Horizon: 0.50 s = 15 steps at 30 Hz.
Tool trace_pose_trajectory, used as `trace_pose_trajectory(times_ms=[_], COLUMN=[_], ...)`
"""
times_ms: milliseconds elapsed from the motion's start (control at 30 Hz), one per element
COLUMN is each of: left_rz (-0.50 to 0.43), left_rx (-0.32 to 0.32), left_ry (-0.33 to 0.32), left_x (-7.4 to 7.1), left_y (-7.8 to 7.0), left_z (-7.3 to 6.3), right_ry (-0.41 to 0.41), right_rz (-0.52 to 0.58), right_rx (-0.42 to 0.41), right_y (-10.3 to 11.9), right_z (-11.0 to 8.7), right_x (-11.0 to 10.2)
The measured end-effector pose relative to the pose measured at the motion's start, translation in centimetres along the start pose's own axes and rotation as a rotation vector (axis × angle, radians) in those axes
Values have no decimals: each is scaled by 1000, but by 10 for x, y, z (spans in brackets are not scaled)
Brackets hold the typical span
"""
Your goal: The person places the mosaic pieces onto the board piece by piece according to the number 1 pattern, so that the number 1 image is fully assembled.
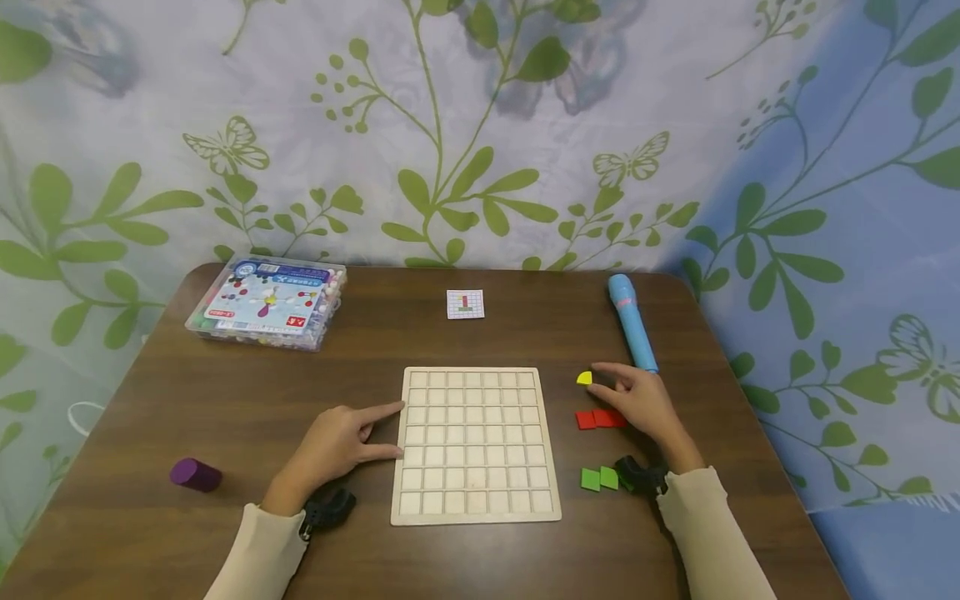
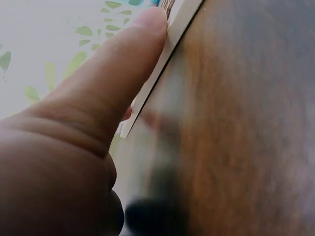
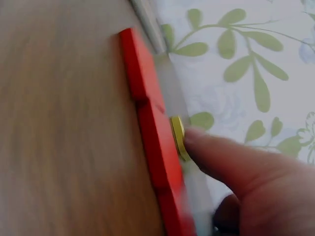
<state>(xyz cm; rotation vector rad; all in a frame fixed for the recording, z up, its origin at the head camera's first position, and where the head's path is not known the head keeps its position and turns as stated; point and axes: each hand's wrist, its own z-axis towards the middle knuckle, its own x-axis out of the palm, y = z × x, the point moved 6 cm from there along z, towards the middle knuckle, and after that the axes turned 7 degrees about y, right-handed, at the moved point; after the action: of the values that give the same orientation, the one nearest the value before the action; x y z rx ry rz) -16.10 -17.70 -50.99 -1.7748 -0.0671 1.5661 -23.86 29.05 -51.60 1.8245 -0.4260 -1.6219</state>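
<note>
A pale wooden grid board (image 1: 476,518) lies before me. My left hand (image 1: 341,442) rests at its left edge, thumb and index finger straight and apart, fingertips right at the rim. In the left wrist view the thumb (image 2: 123,59) lies along the board's edge (image 2: 157,73). To the right of the board, my right hand (image 1: 637,400) pinches a small yellow quarter-circle piece (image 1: 584,378) between thumb and index finger. The right wrist view shows the thumb against the yellow piece (image 3: 178,135), just beyond a row of red square tiles (image 3: 157,142).
Green tiles (image 1: 591,479) lie nearer me, partly hidden by the right wrist strap. A blue microphone (image 1: 633,321) lies beyond the right hand. A small pattern card (image 1: 465,304), a clear plastic box (image 1: 266,304) and a purple cylinder (image 1: 196,474) are also on the table.
</note>
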Motion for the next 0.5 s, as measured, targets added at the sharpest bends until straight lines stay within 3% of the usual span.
trace_pose_trajectory(times_ms=[500], left_rz=[51], left_rx=[15], left_ry=[-28], left_x=[2], left_y=[1], left_z=[0], right_ry=[12], right_rz=[-90], right_rx=[15], right_y=[2], right_z=[3], right_x=[6])
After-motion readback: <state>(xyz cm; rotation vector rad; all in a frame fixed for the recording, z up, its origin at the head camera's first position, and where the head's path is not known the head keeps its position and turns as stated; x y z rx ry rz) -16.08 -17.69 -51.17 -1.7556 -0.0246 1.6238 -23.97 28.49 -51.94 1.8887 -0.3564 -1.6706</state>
